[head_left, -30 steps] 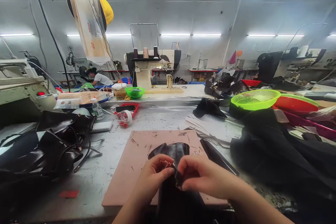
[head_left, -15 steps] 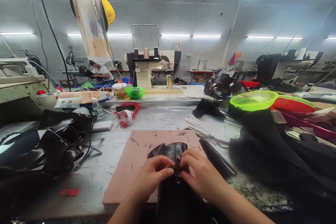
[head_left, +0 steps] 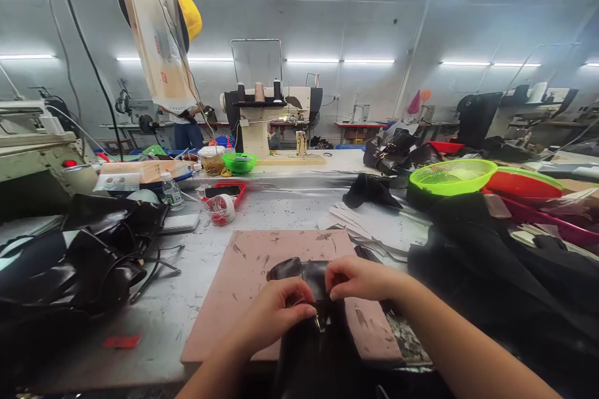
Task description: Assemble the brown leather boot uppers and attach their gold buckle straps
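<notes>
A glossy black leather piece (head_left: 322,355) with a small metal buckle (head_left: 319,323) lies over the near part of a pink board (head_left: 253,262) and hangs toward me. I cannot tell exactly what article it is. My left hand (head_left: 281,312) pinches the leather by the buckle, thumb and fingertips closed at a narrow strap-like part. Just above and to the right, my right hand (head_left: 358,280) is closed with thumb and forefinger together over the leather. Whatever sits between its fingertips is too small to make out.
Black leather pieces (head_left: 103,249) pile up at the left, black fabric (head_left: 491,287) at the right. Paper sheets (head_left: 365,227) lie behind the board. Further back are a red tray (head_left: 239,192), a bottle (head_left: 171,192), a green basket (head_left: 452,176) and a sewing machine (head_left: 255,131).
My right hand has lifted away from the buckle, up and slightly right, its forearm now lying more across. The left hand stays by the buckle, which has tipped lower. The background person now stands.
</notes>
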Motion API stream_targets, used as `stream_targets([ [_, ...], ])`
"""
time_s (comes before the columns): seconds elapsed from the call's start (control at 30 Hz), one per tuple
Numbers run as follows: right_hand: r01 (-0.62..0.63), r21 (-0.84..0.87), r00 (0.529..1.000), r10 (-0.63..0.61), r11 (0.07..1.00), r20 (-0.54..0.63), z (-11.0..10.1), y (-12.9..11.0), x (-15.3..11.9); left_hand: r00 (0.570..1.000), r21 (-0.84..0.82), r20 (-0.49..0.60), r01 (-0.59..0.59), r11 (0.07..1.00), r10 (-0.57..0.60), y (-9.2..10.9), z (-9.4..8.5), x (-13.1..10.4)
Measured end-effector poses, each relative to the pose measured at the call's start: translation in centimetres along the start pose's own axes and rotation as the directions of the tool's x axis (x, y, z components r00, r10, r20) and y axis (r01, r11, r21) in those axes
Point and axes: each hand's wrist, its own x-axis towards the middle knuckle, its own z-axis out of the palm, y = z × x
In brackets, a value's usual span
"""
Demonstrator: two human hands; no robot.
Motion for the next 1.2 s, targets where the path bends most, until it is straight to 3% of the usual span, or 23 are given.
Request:
stream_targets([
  [0.07,-0.011,-0.123,0.993,-0.003,0.992,-0.118,0.5,-0.7,-0.2,0.999,0.059,0.03,-0.03,0.998,0.028,0.2,0.0,0.2],
  [0.13,0.018,-0.171,0.967,-0.06,0.985,-0.246,1.4,-1.6,-0.3,0.989,0.119,0.09,-0.131,0.984,0.121,0.6,-0.1,0.6],
  [0.27,0.104,-0.067,0.884,-0.123,0.992,-0.451,3.1,-1.7,0.2,0.936,0.162,0.186,-0.33,0.93,0.3,1.1,-0.3,1.9],
  [0.4,0.144,0.12,0.781,-0.038,0.982,-0.624,4.1,0.5,0.8,0.97,0.2,0.172,-0.205,0.958,0.171,0.3,-0.8,2.8],
  [0.5,0.187,0.243,0.721,0.035,0.952,-0.692,4.5,1.9,0.7,0.983,0.172,0.173,-0.091,0.981,0.06,-0.3,-1.2,2.8],
  [0.57,0.255,0.34,0.742,0.042,0.905,-0.669,4.5,2.0,0.4,0.976,0.143,0.212,-0.079,0.987,0.048,-0.4,-1.4,2.4],
  [0.67,0.313,0.583,0.878,0.007,0.75,-0.479,4.4,1.4,0.0,0.964,0.087,0.259,-0.094,0.992,0.069,-0.3,-1.4,1.8],
  [0.73,0.29,0.719,0.941,-0.054,0.632,-0.333,4.1,1.0,0.0,0.966,0.048,0.25,-0.086,0.995,0.071,-0.5,-1.3,1.5],
  [0.8,0.256,0.808,0.966,-0.118,0.53,-0.229,3.8,1.0,0.1,0.972,0.005,0.226,-0.075,0.997,0.072,-0.8,-1.2,1.2],
  [0.87,0.2,0.846,0.979,-0.138,0.494,-0.152,3.6,0.9,0.1,0.978,-0.062,0.195,-0.065,0.996,0.076,-1.2,-1.1,1.1],
  [1.07,0.069,0.638,0.997,-0.038,0.767,-0.062,3.8,-0.5,-0.5,0.996,-0.264,0.085,0.003,0.965,0.021,-1.9,-0.2,0.4],
  [1.2,0.109,0.549,0.992,-0.052,0.829,-0.117,4.5,-1.0,-0.7,1.0,-0.353,-0.002,0.028,0.935,-0.031,-2.2,0.8,0.0],
])
